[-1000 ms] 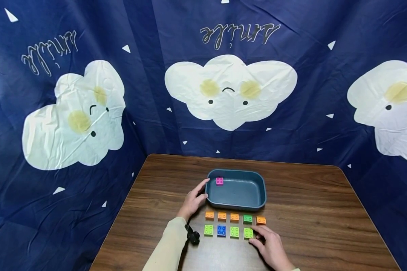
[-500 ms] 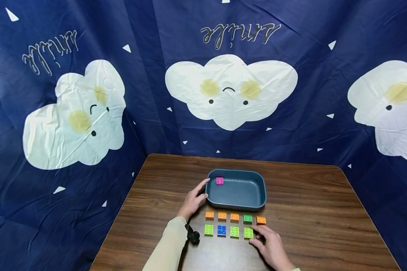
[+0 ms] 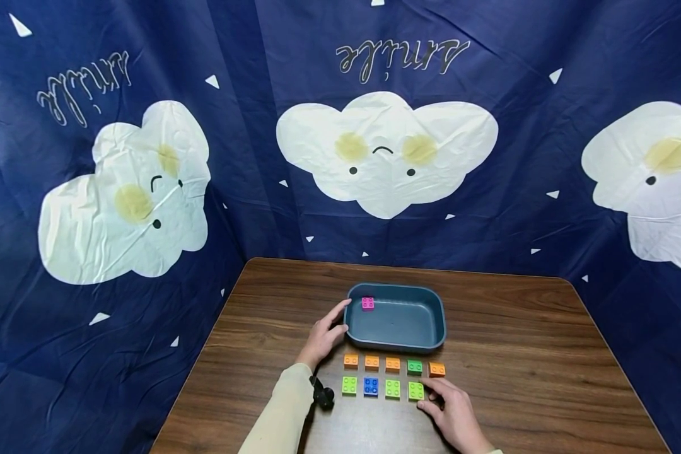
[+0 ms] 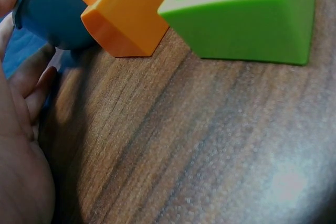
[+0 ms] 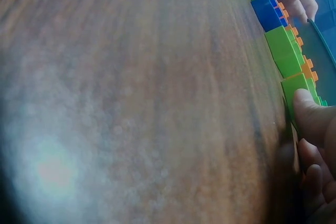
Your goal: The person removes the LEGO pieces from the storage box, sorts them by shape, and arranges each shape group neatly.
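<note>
A blue-grey tray [image 3: 395,343] stands mid-table with a pink brick [image 3: 367,303] in its back left corner. My left hand [image 3: 331,325] rests against the tray's left end, fingers fairly straight; the left wrist view shows those fingers [image 4: 26,93] beside the tray [image 4: 42,14]. In front of the tray lie two rows of bricks. My right hand [image 3: 431,394] pinches the rightmost lime green brick [image 3: 415,390] of the front row between thumb and forefinger. The thumb [image 5: 312,116] lies against that brick [image 5: 295,85].
Back row: three orange bricks [image 3: 371,362], a green brick [image 3: 414,366], an orange brick [image 3: 436,369]. Front row: lime brick [image 3: 349,385], blue brick [image 3: 371,386], lime brick [image 3: 392,388]. The wooden table [image 3: 516,353] is hemmed in by a dark blue cloud-print cloth [image 3: 386,151].
</note>
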### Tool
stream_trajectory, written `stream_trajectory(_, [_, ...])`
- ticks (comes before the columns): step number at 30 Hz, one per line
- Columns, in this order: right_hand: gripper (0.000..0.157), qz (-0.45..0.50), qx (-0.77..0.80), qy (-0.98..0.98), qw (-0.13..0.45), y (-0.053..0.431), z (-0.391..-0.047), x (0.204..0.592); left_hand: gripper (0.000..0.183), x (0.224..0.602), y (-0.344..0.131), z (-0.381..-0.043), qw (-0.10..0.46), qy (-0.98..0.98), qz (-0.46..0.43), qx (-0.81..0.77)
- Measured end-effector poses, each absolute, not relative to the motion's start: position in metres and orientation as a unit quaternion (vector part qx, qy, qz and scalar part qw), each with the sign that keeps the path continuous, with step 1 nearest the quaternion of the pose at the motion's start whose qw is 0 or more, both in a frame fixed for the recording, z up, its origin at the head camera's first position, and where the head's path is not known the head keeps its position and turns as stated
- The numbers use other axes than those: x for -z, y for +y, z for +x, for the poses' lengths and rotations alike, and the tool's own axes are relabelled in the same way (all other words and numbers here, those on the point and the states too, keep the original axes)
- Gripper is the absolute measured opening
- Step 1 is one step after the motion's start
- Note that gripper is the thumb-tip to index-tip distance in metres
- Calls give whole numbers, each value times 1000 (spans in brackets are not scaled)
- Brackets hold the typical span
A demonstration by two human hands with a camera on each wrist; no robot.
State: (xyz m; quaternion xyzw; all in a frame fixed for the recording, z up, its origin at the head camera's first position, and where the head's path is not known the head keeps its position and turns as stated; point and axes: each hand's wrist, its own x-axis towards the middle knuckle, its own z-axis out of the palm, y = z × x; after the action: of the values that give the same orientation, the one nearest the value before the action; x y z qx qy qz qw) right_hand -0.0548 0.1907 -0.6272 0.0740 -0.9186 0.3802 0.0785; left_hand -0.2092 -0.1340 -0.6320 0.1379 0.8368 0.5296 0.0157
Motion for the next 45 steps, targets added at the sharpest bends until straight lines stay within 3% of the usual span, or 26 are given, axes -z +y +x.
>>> stream_trajectory(45, [43,64,-391,-916,66,192,-55,627,64,631,-134,-208,17,837,134,-530])
